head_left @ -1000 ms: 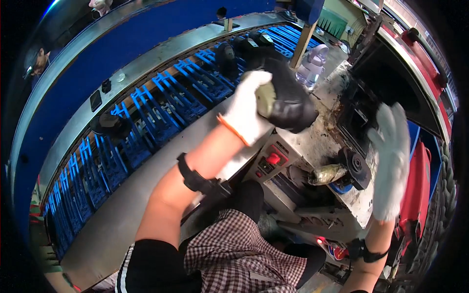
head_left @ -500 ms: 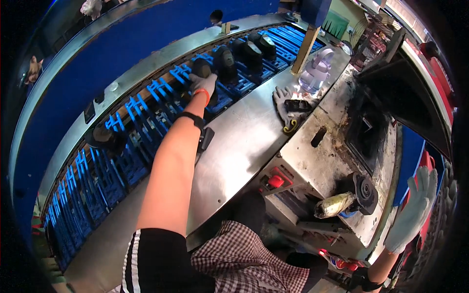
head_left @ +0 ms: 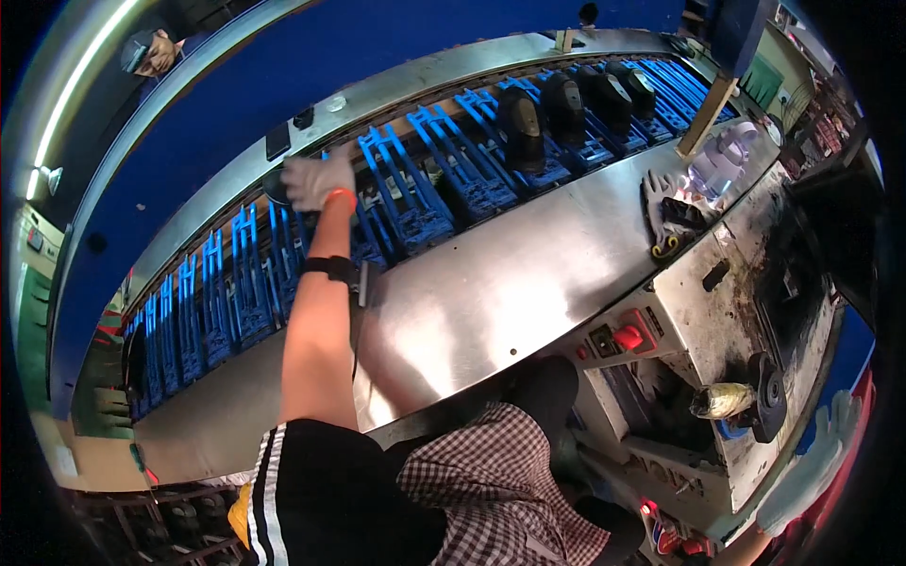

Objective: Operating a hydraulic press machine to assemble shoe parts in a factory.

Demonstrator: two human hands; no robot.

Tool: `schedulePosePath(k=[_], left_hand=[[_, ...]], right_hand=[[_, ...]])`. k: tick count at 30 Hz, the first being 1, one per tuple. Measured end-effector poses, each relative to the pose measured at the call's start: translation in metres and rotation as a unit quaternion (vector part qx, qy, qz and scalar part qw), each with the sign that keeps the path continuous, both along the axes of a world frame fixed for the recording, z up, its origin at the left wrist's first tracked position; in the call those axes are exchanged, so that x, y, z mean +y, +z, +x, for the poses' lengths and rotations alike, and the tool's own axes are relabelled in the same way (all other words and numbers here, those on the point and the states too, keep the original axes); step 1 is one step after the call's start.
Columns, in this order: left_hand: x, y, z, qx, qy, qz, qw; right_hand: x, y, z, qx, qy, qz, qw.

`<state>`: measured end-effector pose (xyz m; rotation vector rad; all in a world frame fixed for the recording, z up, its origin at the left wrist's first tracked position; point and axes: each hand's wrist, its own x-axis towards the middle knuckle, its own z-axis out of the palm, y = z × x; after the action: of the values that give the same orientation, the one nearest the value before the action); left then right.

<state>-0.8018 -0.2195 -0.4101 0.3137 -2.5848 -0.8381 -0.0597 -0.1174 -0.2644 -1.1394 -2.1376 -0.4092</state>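
Note:
My left hand (head_left: 319, 181), in a pale glove, is over the blue-slatted conveyor (head_left: 415, 212) with its fingers spread to the left. A dark rounded piece (head_left: 275, 186) shows partly beyond its fingertips; whether they touch it is unclear. Farther right on the slats, several black, dome-shaped, shoe-like pieces (head_left: 521, 130) stand in a row. My right hand (head_left: 810, 472), in a white glove, is at the lower right with its fingers stretched out flat. It holds nothing visible and is beside a red surface (head_left: 849, 462).
A metal ledge (head_left: 453, 311) runs along the conveyor's near side. On it lie a grey glove (head_left: 661, 212) and a clear purple-tinted jug (head_left: 722, 165). A wooden post (head_left: 708, 118) rises nearby. The worn machine (head_left: 703, 292) has a red knob (head_left: 629, 337). A person (head_left: 151, 55) is beyond the blue panel.
My left hand has let go of a black shoe-like piece and moved left along the conveyor toward another dark piece. The view has turned left; my right hand stays outstretched.

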Motion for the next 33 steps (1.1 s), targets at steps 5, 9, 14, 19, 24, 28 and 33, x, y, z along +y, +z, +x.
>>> schedulePosePath(k=[5,9,14,19,24,28,33], left_hand=[[-0.052,-0.066,-0.089,-0.166,0.036,0.407,0.898],[-0.043,-0.088,-0.1,-0.095,-0.149,0.619,0.765],[-0.099,-0.08,-0.038,-0.386,-0.409,0.634,0.531],[-0.084,0.026,0.133,-0.419,-0.257,0.695,0.525],[-0.027,0.073,0.248,-0.574,-0.385,0.654,0.307],[0.02,0.113,0.338,-0.572,-0.546,0.593,0.153],[0.095,0.148,0.389,-0.57,-0.653,0.481,0.131]], right_hand=[[-0.011,-0.004,-0.032,0.008,0.029,-0.004,1.0],[-0.018,-0.003,-0.041,0.255,-0.075,-0.119,0.957],[-0.015,-0.007,-0.031,0.172,0.042,-0.141,0.974],[-0.012,0.007,-0.116,0.332,0.237,-0.358,0.84],[0.004,0.014,-0.151,0.284,0.293,-0.538,0.738],[-0.008,0.042,-0.163,0.258,0.186,-0.66,0.68],[0.005,0.034,-0.151,0.516,0.301,-0.585,0.549]])
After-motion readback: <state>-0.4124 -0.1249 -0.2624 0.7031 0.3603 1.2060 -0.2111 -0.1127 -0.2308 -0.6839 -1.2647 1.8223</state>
